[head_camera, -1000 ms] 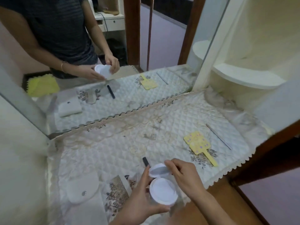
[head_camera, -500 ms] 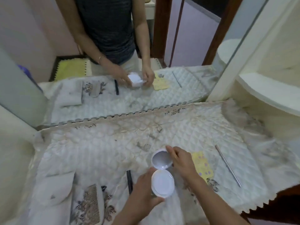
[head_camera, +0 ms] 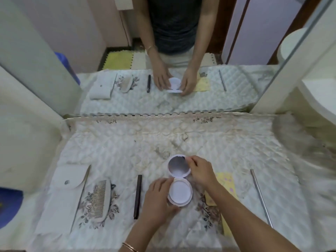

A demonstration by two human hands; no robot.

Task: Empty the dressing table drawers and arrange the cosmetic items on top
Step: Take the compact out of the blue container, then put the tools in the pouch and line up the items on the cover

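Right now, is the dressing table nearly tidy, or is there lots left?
Partly done: a pale wooden comb, dark slim pencil, white snap pouch and thin metal stick already lie in a row. The left hand and right hand hold the open round white compact. It isn't placed yet; the drawers are out of view.

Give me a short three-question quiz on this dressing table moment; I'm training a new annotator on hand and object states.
1. True or false: the white compact is closed.
2. Which hand touches the compact's mirrored lid? A) left hand B) right hand C) neither
3. Fill in: left of the dark pencil on the quilted cloth lies a ____.

Key
1. False; it is hinged open, mirror showing.
2. B; the right hand pinches the lid's edge while the left hand grips the base.
3. Comb.
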